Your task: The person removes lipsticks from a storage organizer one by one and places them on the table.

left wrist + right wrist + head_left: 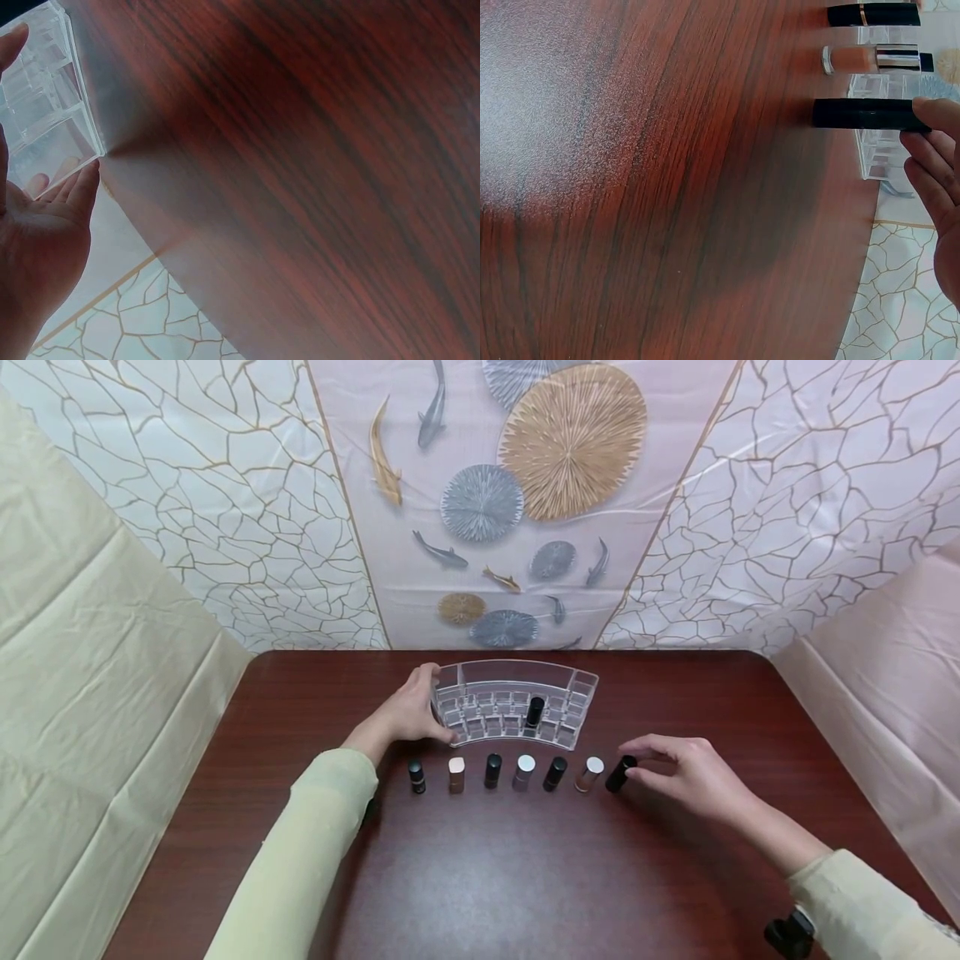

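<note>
A clear, curved acrylic lipstick organizer (517, 672) stands on the table, a black lipstick (535, 712) upright in one of its compartments. My left hand (411, 706) holds the organizer's left end, with the thumb at the front corner and the fingers at the back; in the left wrist view those fingers (81, 191) lie along its edge. At the right end of a row of tubes, my right hand (693, 772) pinches a black lipstick tube (621, 774) near its top between thumb and fingers. The right wrist view shows this black tube (862, 114) upright, its base at the tabletop.
In front of the organizer stand several cosmetics: a small black tube (417, 777), a pink-capped one (457, 774), black lipsticks (492, 771) (555, 773), a silver-capped tube (524, 772) and another silver-capped tube (589, 773). Patterned cloth (480, 568) hangs behind the table (487, 885).
</note>
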{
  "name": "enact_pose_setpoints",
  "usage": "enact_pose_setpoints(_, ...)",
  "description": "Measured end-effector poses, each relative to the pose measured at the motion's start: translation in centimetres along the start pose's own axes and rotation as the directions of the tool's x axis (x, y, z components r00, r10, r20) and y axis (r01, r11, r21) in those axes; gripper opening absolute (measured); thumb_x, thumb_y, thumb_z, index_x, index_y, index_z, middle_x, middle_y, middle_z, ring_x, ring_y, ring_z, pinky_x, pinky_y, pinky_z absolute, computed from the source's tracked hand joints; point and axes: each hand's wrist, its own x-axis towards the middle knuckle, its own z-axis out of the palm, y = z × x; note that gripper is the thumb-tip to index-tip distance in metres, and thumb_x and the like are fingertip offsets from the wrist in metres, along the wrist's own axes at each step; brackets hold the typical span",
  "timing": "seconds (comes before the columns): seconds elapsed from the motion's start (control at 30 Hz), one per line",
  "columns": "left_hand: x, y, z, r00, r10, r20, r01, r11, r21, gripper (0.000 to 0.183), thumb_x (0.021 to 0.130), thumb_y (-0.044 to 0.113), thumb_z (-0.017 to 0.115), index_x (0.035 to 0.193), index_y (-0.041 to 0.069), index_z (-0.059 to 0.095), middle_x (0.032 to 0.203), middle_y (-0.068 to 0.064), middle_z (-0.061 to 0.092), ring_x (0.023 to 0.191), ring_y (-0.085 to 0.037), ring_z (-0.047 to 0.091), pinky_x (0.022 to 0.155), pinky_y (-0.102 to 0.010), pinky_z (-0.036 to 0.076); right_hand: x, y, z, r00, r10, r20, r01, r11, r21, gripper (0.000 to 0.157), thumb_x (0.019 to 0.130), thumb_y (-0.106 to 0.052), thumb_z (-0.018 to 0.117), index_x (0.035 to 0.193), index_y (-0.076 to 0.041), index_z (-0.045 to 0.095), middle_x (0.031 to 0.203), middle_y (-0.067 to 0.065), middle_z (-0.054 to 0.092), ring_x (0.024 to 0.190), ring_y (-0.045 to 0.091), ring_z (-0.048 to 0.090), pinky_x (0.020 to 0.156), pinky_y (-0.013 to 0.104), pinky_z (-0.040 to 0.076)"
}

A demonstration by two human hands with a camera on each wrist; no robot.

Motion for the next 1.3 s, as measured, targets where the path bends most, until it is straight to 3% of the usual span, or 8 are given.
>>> enact_pose_setpoints(0.33, 0.0, -0.1, -0.1, 1.000, 0.005, -0.001, -0.005, 1.000, -0.003, 0.124, 0.067, 0.034, 0.102, 0.159, -0.001, 0.025, 0.152, -0.024, 0.043, 0.140, -0.036, 0.049, 0.118, -0.049, 0.042, 0.0, -0.1, -0.2, 0.999, -0.031, -0.006, 0.031, 0.999, -0.038, 0.039, 0.083, 0.000, 0.089, 0.116, -0.018, 0.079, 0.108, -0.001, 0.080, 0.096, 0.010, 0.078, 0.084, 0.011, 0.055)
enact_pose_setpoints(0.53, 0.0, 0.0, 0.0, 1.000, 0.007, 0.003, -0.007, 1.000, 0.000, 0.124, 0.067, 0.034, 0.102, 0.158, 0.000, 0.026, 0.151, -0.023, 0.043, 0.138, -0.036, 0.050, 0.118, -0.049, 0.043, 0.3, -0.2, -0.5, 1.000, -0.007, -0.003, 0.007, 0.997, -0.080, 0.037, 0.084, -0.007, 0.090, 0.117, -0.020, 0.078, 0.109, -0.004, 0.081, 0.099, 0.010, 0.077, 0.085, 0.011, 0.054)
enact_pose_setpoints(0.87, 0.0, 0.1, -0.1, 1.000, 0.006, 0.004, -0.006, 1.000, -0.003, 0.124, 0.067, 0.033, 0.102, 0.159, -0.001, 0.026, 0.151, -0.023, 0.044, 0.139, -0.036, 0.050, 0.118, -0.049, 0.043, 2.7, -0.6, -1.4, 1.000, -0.002, 0.002, 0.002, 0.992, -0.125, 0.036, 0.085, -0.015, 0.092, 0.118, -0.018, 0.078, 0.110, -0.004, 0.081, 0.102, 0.015, 0.077, 0.086, 0.018, 0.055)
enact_pose_setpoints(0.97, 0.0, 0.1, -0.1, 1.000, 0.004, 0.005, -0.004, 1.000, -0.004, 0.123, 0.067, 0.033, 0.102, 0.159, -0.001, 0.026, 0.151, -0.023, 0.043, 0.139, -0.036, 0.050, 0.117, -0.049, 0.043, 3.7, -0.8, -1.5, 1.000, 0.017, 0.018, -0.014, 0.992, -0.129, 0.037, 0.086, -0.018, 0.092, 0.120, -0.015, 0.078, 0.112, -0.002, 0.081, 0.105, 0.018, 0.077, 0.088, 0.026, 0.058)
enact_pose_setpoints(1.1, -0.1, 0.1, -0.1, 1.000, 0.002, 0.006, -0.002, 1.000, -0.011, 0.123, 0.068, 0.033, 0.101, 0.159, -0.001, 0.026, 0.152, -0.023, 0.043, 0.140, -0.036, 0.050, 0.118, -0.049, 0.043, 5.1, -1.4, -1.6, 0.998, 0.041, 0.048, -0.035, 0.992, -0.124, 0.040, 0.088, -0.022, 0.091, 0.125, -0.013, 0.078, 0.116, -0.001, 0.080, 0.110, 0.021, 0.076, 0.090, 0.048, 0.060)
enact_pose_setpoints(1.3, -0.2, 0.2, -0.1, 1.000, 0.000, 0.006, 0.000, 1.000, -0.003, 0.123, 0.069, 0.034, 0.101, 0.159, 0.000, 0.025, 0.153, -0.023, 0.043, 0.141, -0.036, 0.050, 0.118, -0.050, 0.043, 7.5, -2.0, -1.3, 0.997, 0.019, 0.080, -0.010, 0.994, -0.113, 0.043, 0.089, -0.025, 0.090, 0.127, -0.011, 0.077, 0.119, 0.004, 0.080, 0.113, 0.024, 0.075, 0.095, 0.050, 0.058)
